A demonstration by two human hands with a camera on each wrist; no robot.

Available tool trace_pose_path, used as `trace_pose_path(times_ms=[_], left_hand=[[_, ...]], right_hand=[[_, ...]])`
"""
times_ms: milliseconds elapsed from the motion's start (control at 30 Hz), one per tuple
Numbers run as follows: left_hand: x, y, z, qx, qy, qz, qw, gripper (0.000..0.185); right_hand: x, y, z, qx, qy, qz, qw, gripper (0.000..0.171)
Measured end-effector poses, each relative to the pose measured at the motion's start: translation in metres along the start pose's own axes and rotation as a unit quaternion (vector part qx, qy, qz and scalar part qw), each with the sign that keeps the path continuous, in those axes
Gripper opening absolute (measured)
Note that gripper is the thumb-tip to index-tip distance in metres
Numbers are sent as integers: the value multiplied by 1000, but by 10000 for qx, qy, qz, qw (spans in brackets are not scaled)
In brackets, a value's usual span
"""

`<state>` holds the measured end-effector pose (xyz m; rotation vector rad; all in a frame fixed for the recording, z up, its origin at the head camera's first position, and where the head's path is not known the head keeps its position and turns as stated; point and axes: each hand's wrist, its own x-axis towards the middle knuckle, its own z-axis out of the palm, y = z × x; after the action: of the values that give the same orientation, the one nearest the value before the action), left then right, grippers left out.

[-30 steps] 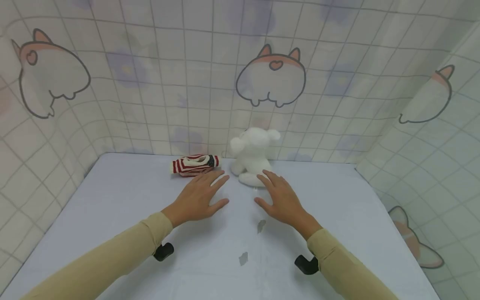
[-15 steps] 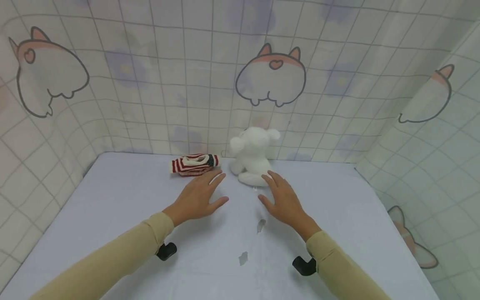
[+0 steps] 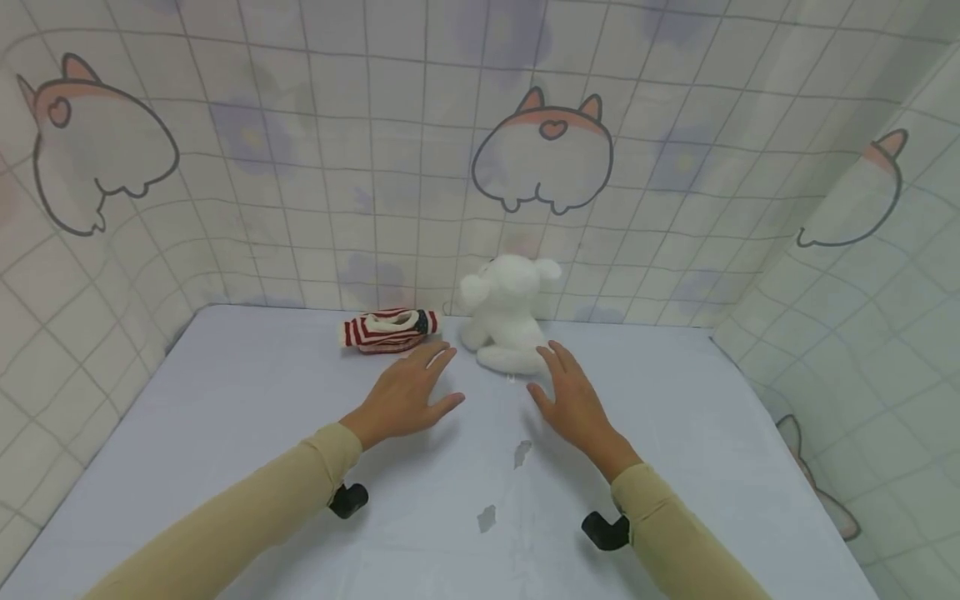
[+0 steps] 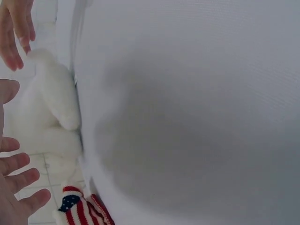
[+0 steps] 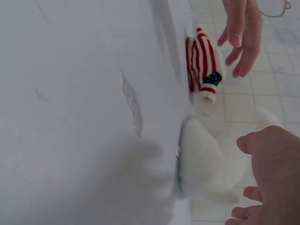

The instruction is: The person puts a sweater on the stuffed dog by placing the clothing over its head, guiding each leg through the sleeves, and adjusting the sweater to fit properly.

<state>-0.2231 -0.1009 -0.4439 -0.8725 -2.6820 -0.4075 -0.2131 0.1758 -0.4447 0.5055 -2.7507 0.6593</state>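
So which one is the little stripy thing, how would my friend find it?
Look to the far edge of the pale table, by the tiled wall. Left of the white plush toy lies the stripy cloth: small, red-and-white striped with a dark starred patch, the only colourful item there.

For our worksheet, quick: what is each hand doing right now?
Left hand: open, holding nothing, near the striped garment.
Right hand: open, holding nothing, beside the white plush toy.

A pale table (image 3: 225,433) carries a white plush toy (image 3: 504,310) at its far edge. A striped garment (image 3: 388,330) lies just left of the toy.
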Motion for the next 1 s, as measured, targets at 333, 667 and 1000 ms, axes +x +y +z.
trace_pose_path(times_ms=[333,667,1000], left_hand=[[6,0,5,-199,-372,-426,9982,71],[15,-1,13,-748,-594,-871,9916,73],[22,2,18,-1179,-767,-1249,9821,73]], right_hand=[[6,7,8,267,-206,446,9984,58],[13,16,15,419,-47,339,9985,61],[21,14,19,713,-38,448,9964,63]])
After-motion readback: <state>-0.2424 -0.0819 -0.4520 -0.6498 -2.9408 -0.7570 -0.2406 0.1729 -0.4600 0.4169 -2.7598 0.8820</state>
